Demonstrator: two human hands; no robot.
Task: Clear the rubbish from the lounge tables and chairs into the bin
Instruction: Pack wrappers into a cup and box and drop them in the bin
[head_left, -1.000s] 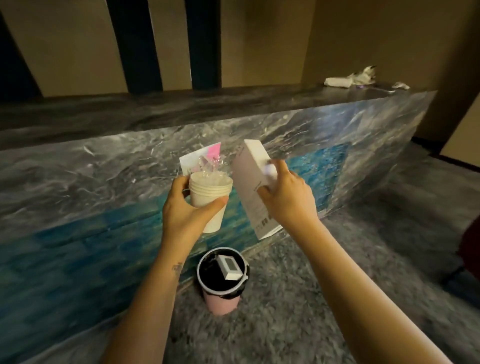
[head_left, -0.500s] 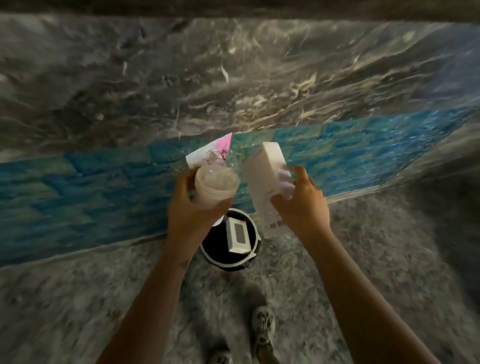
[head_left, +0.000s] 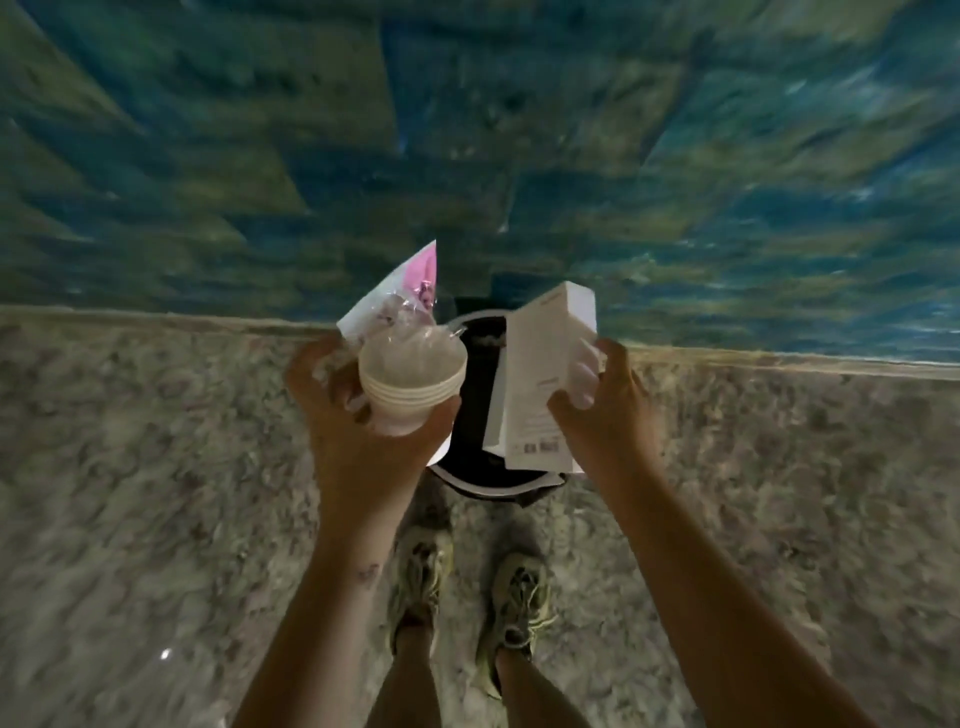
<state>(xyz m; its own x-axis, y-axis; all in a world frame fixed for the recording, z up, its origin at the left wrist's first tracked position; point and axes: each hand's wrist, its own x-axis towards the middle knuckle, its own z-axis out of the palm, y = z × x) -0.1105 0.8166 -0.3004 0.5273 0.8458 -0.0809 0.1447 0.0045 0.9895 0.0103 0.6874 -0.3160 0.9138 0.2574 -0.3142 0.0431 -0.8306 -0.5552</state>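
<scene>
The bin (head_left: 496, 488) sat directly below the box (head_left: 540, 374) — pinched end-down by the right grip (head_left: 608, 415) — while the left grip (head_left: 358, 447) clasped stacked cups (head_left: 410, 384) beside it.

The head tipped down, so the desk top left the view and both shoes (head_left: 517, 597) came in. The left hand (head_left: 353, 426) with its stacked cups (head_left: 410, 384) and the right hand (head_left: 608, 410) with the white box (head_left: 540, 379) came to lie over the bin (head_left: 488, 480), covering most of its mouth.
</scene>
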